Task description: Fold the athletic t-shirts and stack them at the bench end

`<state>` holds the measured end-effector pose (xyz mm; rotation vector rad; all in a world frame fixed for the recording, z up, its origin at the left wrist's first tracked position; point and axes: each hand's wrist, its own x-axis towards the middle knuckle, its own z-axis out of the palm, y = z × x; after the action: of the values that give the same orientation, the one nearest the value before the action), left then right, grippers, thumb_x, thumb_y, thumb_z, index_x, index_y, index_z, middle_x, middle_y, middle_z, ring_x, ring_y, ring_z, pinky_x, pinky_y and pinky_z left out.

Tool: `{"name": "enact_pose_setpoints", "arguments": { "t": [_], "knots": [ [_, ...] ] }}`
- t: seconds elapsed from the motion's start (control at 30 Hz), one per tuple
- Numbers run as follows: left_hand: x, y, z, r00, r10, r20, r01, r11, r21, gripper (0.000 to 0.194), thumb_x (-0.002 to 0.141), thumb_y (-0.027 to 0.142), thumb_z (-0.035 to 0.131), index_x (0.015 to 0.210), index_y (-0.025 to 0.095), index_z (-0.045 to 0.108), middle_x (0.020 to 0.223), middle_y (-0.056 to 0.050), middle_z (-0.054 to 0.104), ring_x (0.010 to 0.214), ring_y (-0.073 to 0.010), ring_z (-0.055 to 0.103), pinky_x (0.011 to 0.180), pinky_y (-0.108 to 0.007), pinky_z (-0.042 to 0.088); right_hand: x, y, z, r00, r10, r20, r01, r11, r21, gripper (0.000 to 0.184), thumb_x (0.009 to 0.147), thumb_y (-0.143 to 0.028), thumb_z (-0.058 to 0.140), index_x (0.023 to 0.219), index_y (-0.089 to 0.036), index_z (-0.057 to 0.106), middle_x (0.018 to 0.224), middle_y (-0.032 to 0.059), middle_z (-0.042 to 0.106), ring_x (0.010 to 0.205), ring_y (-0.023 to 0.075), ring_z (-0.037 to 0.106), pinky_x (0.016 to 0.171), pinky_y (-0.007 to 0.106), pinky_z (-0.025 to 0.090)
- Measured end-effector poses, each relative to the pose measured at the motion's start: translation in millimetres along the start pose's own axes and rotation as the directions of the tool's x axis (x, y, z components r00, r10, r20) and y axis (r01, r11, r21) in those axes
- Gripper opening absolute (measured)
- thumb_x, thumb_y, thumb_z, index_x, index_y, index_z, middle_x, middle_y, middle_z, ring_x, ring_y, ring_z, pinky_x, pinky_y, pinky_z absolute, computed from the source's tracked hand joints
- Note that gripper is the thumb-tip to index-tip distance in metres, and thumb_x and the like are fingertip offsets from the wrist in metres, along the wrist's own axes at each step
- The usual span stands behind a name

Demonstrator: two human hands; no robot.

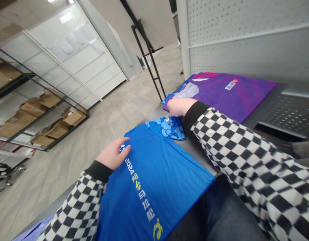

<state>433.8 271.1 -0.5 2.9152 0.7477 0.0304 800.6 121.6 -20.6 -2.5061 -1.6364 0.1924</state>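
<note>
A blue T-shirt [164, 164] with "2024" and Chinese characters printed on it lies spread flat, its lighter patterned sleeve [167, 127] towards the back. At its left edge is my left hand [116, 152], thumb and fingers apart over the cloth. My right hand [181, 106] is at the near-left edge of a purple T-shirt [235, 90] with a small white label print. Its fingers curl down against the purple cloth, and their tips are mostly hidden.
Both shirts lie on a dark grey tabletop [194, 150]. A perforated grey panel [245, 40] rises on the right. Black table legs [154, 70] stand beyond. Shelves [56, 113] with cardboard boxes are at left. Lilac cloth [35, 231] shows at the bottom left.
</note>
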Motion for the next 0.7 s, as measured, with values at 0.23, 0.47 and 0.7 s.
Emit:
{"name": "enact_pose_setpoints", "arguments": {
  "t": [0.23, 0.47, 0.7],
  "knots": [
    [45, 81, 27.7, 0.988, 0.126, 0.088, -0.126, 0.992, -0.005, 0.04, 0.106, 0.044, 0.051, 0.115, 0.023, 0.084, 0.097, -0.007, 0.085, 0.087, -0.0256, 0.079, 0.082, -0.038, 0.06, 2, -1, -1, 0.996, -0.033, 0.078, 0.04, 0.996, -0.08, 0.037, 0.084, -0.011, 0.075, 0.118, -0.011, 0.088, 0.107, 0.0209, 0.085, 0.113, 0.0397, 0.081, 0.096, 0.043, 0.062],
    [24, 79, 23.0, 0.99, 0.125, 0.059, -0.113, 0.979, -0.172, 0.038, 0.107, 0.046, 0.056, 0.114, 0.023, 0.085, 0.081, -0.002, 0.079, 0.071, -0.0196, 0.071, 0.071, -0.032, 0.051, -14, -19, -22, 0.986, -0.165, -0.014, 0.165, 0.983, 0.079, 0.032, 0.094, -0.029, 0.071, 0.118, -0.012, 0.084, 0.109, 0.0177, 0.084, 0.106, 0.0333, 0.08, 0.087, 0.035, 0.058],
    [0, 34, 17.7, 0.996, -0.074, -0.053, 0.054, 0.951, -0.306, 0.042, 0.102, 0.054, 0.059, 0.106, 0.022, 0.085, 0.094, -0.005, 0.084, 0.083, -0.0228, 0.076, 0.078, -0.034, 0.058, -18, -30, -22, 0.971, -0.231, -0.062, 0.239, 0.948, 0.209, 0.019, 0.095, -0.026, 0.07, 0.107, -0.017, 0.081, 0.1, 0.0108, 0.083, 0.087, 0.0257, 0.075, 0.068, 0.031, 0.047]
  ]
}}
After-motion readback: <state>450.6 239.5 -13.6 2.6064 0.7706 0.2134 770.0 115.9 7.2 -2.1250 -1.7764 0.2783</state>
